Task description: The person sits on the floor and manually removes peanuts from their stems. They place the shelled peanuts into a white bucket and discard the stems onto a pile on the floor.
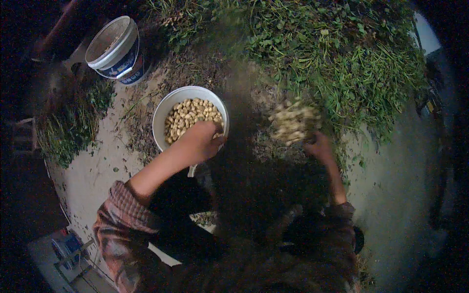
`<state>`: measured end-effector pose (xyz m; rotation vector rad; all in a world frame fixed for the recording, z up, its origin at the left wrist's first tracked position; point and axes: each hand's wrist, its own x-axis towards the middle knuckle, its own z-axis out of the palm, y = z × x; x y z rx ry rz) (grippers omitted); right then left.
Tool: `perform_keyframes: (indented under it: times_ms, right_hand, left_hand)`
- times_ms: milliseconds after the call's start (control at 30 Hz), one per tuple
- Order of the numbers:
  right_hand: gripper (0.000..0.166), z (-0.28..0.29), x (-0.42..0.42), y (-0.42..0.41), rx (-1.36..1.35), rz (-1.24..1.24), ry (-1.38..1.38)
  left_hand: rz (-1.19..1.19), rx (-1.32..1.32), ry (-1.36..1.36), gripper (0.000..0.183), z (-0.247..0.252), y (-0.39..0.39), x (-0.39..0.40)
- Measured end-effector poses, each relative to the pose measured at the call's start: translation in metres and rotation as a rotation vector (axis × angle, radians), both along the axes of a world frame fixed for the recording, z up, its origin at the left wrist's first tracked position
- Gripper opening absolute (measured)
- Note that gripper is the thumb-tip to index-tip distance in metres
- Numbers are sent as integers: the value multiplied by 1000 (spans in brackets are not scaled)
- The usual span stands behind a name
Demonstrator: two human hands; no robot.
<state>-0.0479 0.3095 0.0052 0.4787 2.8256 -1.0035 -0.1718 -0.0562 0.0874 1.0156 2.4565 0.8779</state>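
Note:
A white bucket (158, 126) partly filled with unshelled peanuts (188, 115) stands on the ground before me. My left hand (209, 141) is over the bucket's near right rim, its fingers curled; whether anything is in them cannot be made out. To the right, my right hand (319, 146) grips a bunch of peanuts on their stems (295, 122), blurred by motion, above the soil-strewn ground.
A second bucket (130, 67), blue and white with a wire handle, stands at the upper left. Pulled green plants (329, 55) are heaped at the upper right, and a smaller pile of plants (69, 124) lies at the left. A blue object (66, 249) is at the lower left.

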Motion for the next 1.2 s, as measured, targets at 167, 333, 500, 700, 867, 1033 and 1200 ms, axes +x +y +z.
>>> perform_keyframes:
  times_ms: [167, 333, 500, 700, 867, 1033, 1200]
  right_hand:
    - [52, 41, 80, 73, 536, -242, 71]
    - [40, 31, 134, 126, 706, -108, -65]
    - [20, 32, 184, 108, 621, 40, 44]
    - [18, 97, 262, 137, 407, -160, -8]
    - [22, 154, 288, 127, 560, -223, 70]
    - [28, 110, 237, 129, 687, -175, 192]
    - [33, 23, 180, 136, 478, 46, 38]
  left_hand:
    - [-39, -86, 100, 23, 23, 5, 14]
    - [-137, -24, 139, 21, 26, 11, 14]
    - [-122, -136, 141, 27, 37, 16, 24]
    - [-167, -63, 311, 24, 25, 8, 37]
    - [-255, 89, 230, 24, 9, 34, 60]
    - [-231, -148, 72, 23, -70, 96, 106]
    - [-482, 114, 7, 22, -229, 156, 191]
